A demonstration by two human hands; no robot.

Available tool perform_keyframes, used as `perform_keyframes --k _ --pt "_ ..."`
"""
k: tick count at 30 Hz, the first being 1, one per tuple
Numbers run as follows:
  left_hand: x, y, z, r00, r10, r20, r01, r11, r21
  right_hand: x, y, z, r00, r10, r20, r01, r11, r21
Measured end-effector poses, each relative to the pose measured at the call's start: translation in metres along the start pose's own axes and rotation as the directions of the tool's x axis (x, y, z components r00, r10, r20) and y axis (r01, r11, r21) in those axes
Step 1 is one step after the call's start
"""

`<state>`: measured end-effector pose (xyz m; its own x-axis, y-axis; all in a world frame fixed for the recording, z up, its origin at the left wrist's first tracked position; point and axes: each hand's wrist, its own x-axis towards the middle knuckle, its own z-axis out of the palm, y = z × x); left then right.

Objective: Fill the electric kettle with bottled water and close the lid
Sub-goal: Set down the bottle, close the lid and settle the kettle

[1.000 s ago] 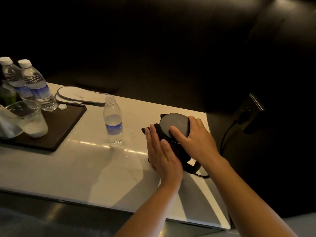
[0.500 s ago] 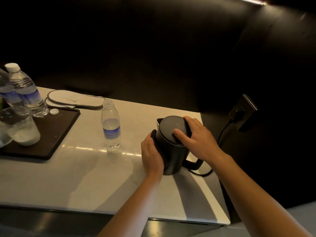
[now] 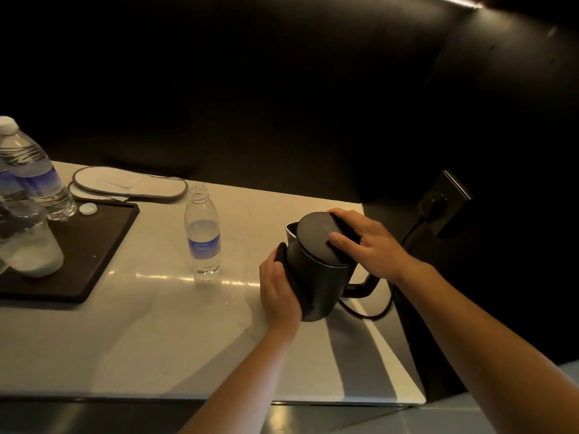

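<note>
A black electric kettle [image 3: 322,277] stands at the right of the white counter [image 3: 156,339], its round lid [image 3: 316,238] down over the top. My left hand [image 3: 280,291] grips the kettle's handle on its left side. My right hand [image 3: 366,242] rests on the lid's right edge, fingers pressing on it. An uncapped clear water bottle [image 3: 203,234] with a blue label stands upright left of the kettle, with little water in it. Its white cap [image 3: 87,208] lies on the dark tray [image 3: 94,245].
On the tray's left stand two capped water bottles [image 3: 34,173] and a glass [image 3: 31,245]. A pair of white slippers [image 3: 128,184] lies behind the tray. The kettle's cord [image 3: 372,311] runs to a wall socket [image 3: 445,203] at the right. The counter's front edge is near me.
My left hand went from lying flat beside the kettle to gripping its handle. My right hand slid toward the lid's right edge. The view shifted right.
</note>
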<state>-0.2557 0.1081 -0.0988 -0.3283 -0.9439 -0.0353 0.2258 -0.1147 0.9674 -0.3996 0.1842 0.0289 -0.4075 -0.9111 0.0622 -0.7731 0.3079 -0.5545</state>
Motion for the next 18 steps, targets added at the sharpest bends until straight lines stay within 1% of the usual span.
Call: perform_keyframes --k 2,3,4,7,10,11,13,14,16,18 --pt "0.017 0.000 -0.005 0.988 -0.145 0.057 0.147 0.989 -0.025 0.001 0.000 -0.001 1.000 -0.004 0.005 0.004 1.000 0.004" --pt "0.023 0.003 -0.004 0.977 -0.194 0.092 0.197 0.980 -0.034 0.002 0.000 -0.001 1.000 -0.006 0.005 0.006 1.000 0.004" --pt "0.025 0.010 -0.002 0.972 -0.200 0.126 0.207 0.978 -0.037 0.003 0.000 -0.002 1.000 -0.006 0.004 0.006 1.000 0.005" --pt "0.018 0.035 0.008 0.977 -0.109 0.185 0.125 0.989 -0.082 0.006 0.000 -0.005 1.000 0.006 0.014 -0.006 1.000 0.016" --pt "0.022 0.046 0.007 0.966 -0.052 0.255 0.096 0.982 -0.163 0.007 0.000 -0.006 0.999 0.020 0.032 -0.021 1.000 0.007" --pt "0.028 0.046 0.004 0.956 -0.057 0.286 0.107 0.981 -0.163 0.008 0.000 -0.005 0.999 0.025 0.037 -0.025 1.000 0.001" --pt "0.042 0.045 -0.002 0.918 -0.115 0.379 0.176 0.976 -0.130 0.009 -0.001 -0.005 0.999 0.031 0.041 -0.030 1.000 -0.006" --pt "0.050 0.042 -0.004 0.888 -0.163 0.430 0.226 0.969 -0.099 0.009 -0.002 -0.004 0.999 0.029 0.039 -0.028 1.000 -0.011" --pt "0.064 0.039 -0.007 0.806 -0.273 0.525 0.329 0.944 -0.013 0.010 -0.003 -0.004 0.999 0.021 0.028 -0.020 0.999 -0.030" --pt "0.076 0.036 -0.007 0.765 -0.388 0.515 0.400 0.912 0.092 0.009 -0.003 -0.003 1.000 0.016 0.008 -0.016 0.998 -0.060"
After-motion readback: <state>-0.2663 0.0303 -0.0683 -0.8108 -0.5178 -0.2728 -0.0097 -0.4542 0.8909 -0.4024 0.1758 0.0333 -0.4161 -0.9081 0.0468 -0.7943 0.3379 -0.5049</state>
